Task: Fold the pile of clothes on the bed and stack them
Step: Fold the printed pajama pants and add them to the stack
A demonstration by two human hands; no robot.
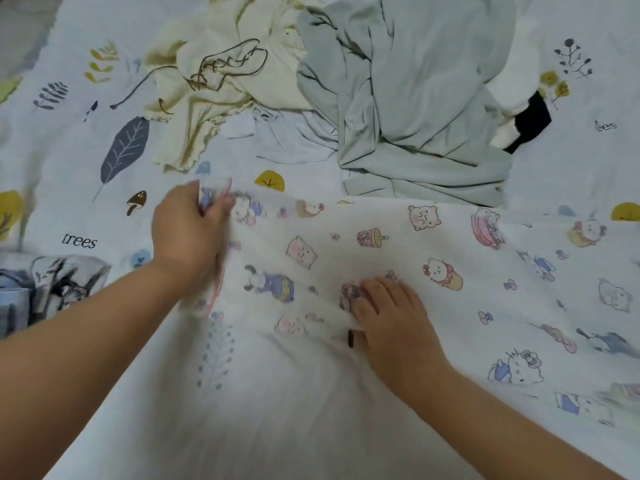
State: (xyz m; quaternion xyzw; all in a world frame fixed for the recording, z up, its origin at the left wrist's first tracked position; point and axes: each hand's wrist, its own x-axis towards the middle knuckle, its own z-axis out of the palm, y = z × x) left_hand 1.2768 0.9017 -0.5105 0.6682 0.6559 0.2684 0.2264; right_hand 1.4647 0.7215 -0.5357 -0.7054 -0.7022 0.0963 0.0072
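Note:
A white garment printed with cartoon animals [433, 271] lies spread across the bed in front of me. My left hand [188, 230] grips its far left corner, fingers curled round the cloth edge, which is blurred. My right hand [391, 317] pinches a fold near the garment's lower middle. Behind it lies the unfolded pile: a cream ribbed top with a dark drawstring [221, 74], a pale green garment [415, 98] and a small light blue piece [294, 140] between them.
The bed sheet [79, 188] is pale blue with leaf and tree prints. A black and white item [530, 123] peeks from under the green garment at the right. A grey-blue printed cloth [45, 289] lies at the left edge.

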